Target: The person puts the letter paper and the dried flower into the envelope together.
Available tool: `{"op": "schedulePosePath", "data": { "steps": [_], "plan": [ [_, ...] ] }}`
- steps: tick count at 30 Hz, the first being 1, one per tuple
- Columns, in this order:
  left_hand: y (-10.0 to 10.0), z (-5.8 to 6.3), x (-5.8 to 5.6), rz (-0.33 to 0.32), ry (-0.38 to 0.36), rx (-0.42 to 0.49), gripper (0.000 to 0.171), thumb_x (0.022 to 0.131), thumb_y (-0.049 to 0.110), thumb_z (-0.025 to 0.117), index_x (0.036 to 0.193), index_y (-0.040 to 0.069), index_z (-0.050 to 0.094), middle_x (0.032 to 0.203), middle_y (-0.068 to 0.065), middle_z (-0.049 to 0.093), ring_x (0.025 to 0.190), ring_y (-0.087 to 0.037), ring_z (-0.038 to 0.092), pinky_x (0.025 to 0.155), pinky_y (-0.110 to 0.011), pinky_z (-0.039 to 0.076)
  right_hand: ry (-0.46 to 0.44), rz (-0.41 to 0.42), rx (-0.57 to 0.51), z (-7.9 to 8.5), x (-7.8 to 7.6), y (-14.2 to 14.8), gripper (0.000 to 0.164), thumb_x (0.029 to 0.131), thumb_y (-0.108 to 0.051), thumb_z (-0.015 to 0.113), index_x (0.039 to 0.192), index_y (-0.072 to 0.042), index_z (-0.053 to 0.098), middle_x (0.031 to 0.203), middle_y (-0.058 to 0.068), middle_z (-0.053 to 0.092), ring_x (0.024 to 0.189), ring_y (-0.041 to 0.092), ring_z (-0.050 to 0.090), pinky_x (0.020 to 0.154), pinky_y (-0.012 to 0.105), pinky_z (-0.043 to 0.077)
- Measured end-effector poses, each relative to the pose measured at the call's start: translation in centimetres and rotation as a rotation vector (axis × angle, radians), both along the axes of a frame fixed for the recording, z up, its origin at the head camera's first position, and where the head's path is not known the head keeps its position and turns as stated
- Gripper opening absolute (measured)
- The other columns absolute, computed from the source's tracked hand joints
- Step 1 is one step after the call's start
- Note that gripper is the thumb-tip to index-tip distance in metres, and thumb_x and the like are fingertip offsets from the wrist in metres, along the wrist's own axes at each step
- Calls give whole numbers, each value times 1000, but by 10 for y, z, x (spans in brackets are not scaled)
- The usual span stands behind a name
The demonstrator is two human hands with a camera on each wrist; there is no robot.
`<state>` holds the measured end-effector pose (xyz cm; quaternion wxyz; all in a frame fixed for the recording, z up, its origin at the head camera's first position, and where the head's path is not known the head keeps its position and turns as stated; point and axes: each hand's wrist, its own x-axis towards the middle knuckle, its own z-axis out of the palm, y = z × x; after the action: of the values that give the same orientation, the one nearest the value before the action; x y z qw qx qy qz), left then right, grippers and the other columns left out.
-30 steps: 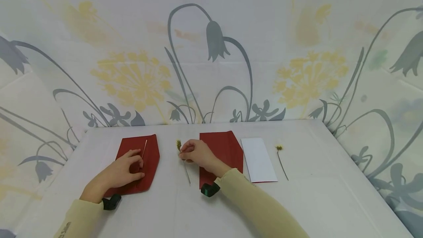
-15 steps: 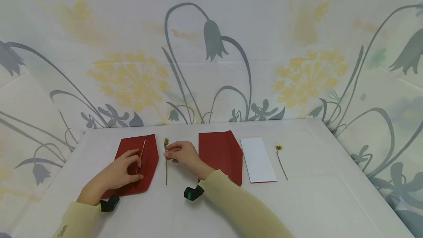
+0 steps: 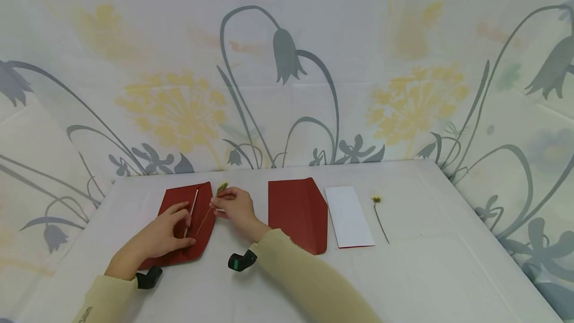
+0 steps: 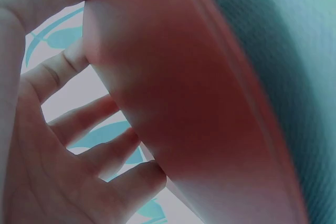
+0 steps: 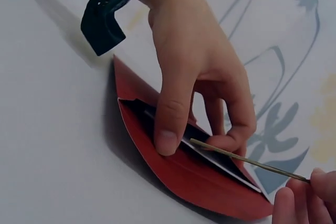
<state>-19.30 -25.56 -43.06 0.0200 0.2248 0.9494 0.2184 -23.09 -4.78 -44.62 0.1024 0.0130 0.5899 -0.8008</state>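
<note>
Right wrist, envelope [image 5: 194, 179] gaping, stem [image 5: 262, 166] near edge

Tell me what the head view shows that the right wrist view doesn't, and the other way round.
Only the head view: the unheld red paper envelope, the white rectangular card, the loose thin-stemmed yellow flower, and the yellow-green blossom of the held flower.

Only the right wrist view: a clear look into the dark gap of the opened red paper envelope.

Both: that opened envelope, the left grip holding it, and the right grip pinching the held flower's thin greenish-brown stem.
</note>
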Motion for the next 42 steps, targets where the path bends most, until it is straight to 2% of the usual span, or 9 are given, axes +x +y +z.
{"op": "schedulePosePath", "data": {
  "steps": [3, 12, 18, 26, 31, 35, 39, 42],
  "plan": [
    [0, -1, 0, 3, 1, 4, 36, 75, 27, 87, 87, 22, 52, 143, -32, 42, 125, -55, 45, 87, -61, 50, -16, -48, -13, -1, 2, -8, 16, 87, 1, 74, 100, 1, 64, 85, 10, 70, 78, 17, 72, 72, 32, 59],
    [1, -5, 2, 3, -1, 15, 37, 75, 28, 87, 86, 23, 52, 142, -31, 43, 127, -55, 43, 90, -63, 48, -29, -128, 41, -1, 11, -23, 12, 86, 2, 75, 92, -3, 66, 79, 6, 68, 73, 15, 71, 65, 27, 59],
    [2, -6, 2, 16, -10, 9, 37, 74, 26, 87, 86, 22, 52, 144, -31, 42, 128, -55, 41, 90, -64, 48, -42, -155, 72, -6, 15, -30, 12, 86, 2, 75, 91, -5, 67, 77, 4, 68, 71, 13, 70, 65, 26, 58],
    [5, -4, 2, 17, -17, 10, 37, 74, 26, 87, 86, 22, 52, 144, -31, 41, 128, -55, 41, 89, -64, 48, -54, -203, 53, -7, 15, -30, 12, 86, 3, 75, 89, -3, 65, 77, 5, 66, 70, 14, 70, 62, 27, 58],
    [5, -2, 0, 12, -15, 8, 37, 74, 25, 87, 86, 22, 52, 144, -32, 42, 128, -55, 40, 90, -65, 47, -29, -187, 121, -5, 16, -34, 14, 84, 2, 77, 89, -5, 67, 74, 2, 66, 65, 12, 68, 60, 26, 58],
    [6, 1, 0, 20, -20, -2, 37, 74, 27, 87, 86, 21, 52, 144, -31, 41, 128, -55, 41, 91, -66, 46, 20, -183, 214, -4, 17, -37, 24, 81, 2, 79, 96, -8, 64, 73, 0, 63, 61, 15, 68, 58, 27, 58],
    [6, 2, 1, 5, -9, 7, 38, 75, 28, 87, 87, 22, 52, 144, -31, 42, 128, -54, 42, 92, -65, 47, 88, -182, 334, -5, 16, -37, 41, 80, 1, 81, 113, -12, 60, 72, -3, 60, 59, 15, 67, 57, 26, 57],
    [7, 1, 1, 1, -9, 10, 38, 75, 28, 87, 87, 22, 52, 143, -31, 43, 128, -54, 43, 92, -65, 46, 127, -162, 384, -8, 16, -39, 49, 80, 0, 81, 121, -12, 59, 71, -4, 59, 56, 12, 64, 56, 24, 55]
  ]
}}
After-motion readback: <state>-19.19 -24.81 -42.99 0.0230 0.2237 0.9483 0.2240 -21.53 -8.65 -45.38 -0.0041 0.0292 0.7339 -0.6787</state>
